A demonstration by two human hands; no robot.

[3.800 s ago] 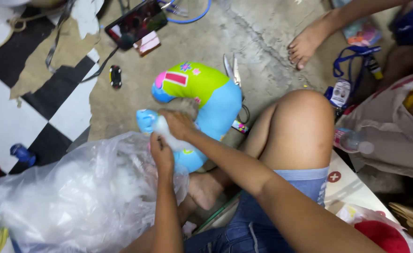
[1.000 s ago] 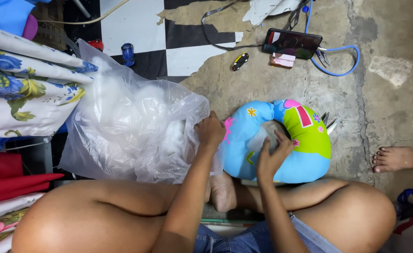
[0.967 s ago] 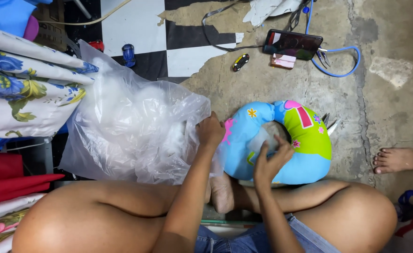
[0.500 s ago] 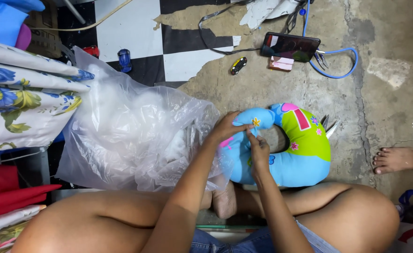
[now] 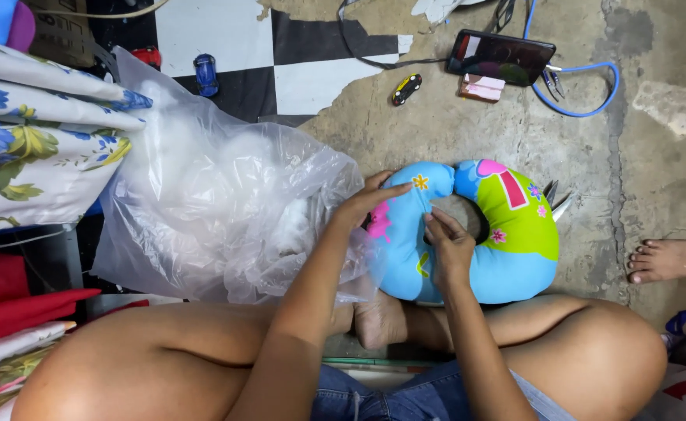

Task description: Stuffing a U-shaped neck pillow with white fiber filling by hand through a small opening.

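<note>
A U-shaped neck pillow [image 5: 506,249], blue and green with pink patches and small flowers, lies on the concrete floor in front of my crossed legs. My left hand [image 5: 368,204] grips its left blue end. My right hand [image 5: 448,243] pinches the fabric at the inner edge of that same end. A large clear plastic bag [image 5: 210,210] full of white stuffing sits just left of the pillow, touching my left forearm.
A phone [image 5: 500,57] with a blue cable [image 5: 584,97], a small pink box [image 5: 482,87] and two toy cars [image 5: 407,89] lie on the floor beyond. Folded floral and red fabrics [image 5: 31,156] are stacked at left. Another person's bare foot [image 5: 670,260] rests at right.
Both hands have shifted on the pillow's left end; the white stuffing seen at the opening a second ago is no longer visible. The view has tilted slightly.
</note>
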